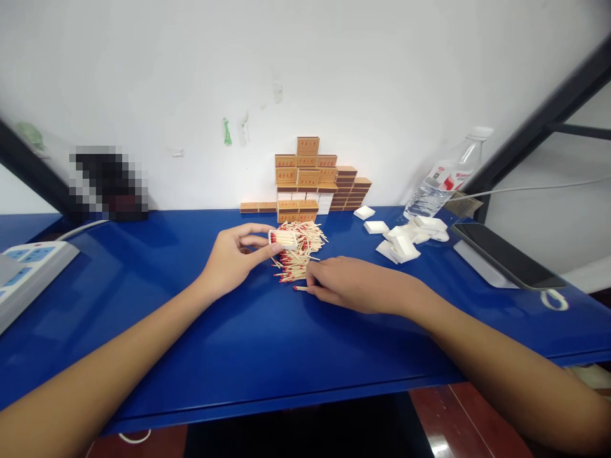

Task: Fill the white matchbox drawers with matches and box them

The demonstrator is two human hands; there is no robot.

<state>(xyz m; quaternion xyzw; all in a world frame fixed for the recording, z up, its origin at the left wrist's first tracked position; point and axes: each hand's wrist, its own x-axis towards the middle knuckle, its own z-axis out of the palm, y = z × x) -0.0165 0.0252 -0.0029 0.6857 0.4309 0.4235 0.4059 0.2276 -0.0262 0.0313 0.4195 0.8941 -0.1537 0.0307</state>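
My left hand (241, 254) grips a small white matchbox tray (283, 240) between thumb and fingers. Several red-tipped matches lie inside that tray, side by side. Right behind and below it spreads a loose heap of matches (310, 236) on the blue table. My right hand (341, 282) is at the heap's near right side, its fingers pinched together. A match (300, 288) sticks out to the left from those fingertips, red head foremost. The fingers' far side is hidden by the hand itself.
Stacked orange-brown matchboxes (307, 161) stand against the wall. To the right lie several white trays (401, 245), a tilted water bottle (442, 175) and a black phone (508, 254). A white power strip (48, 267) sits at the left on the blue table (238, 356).
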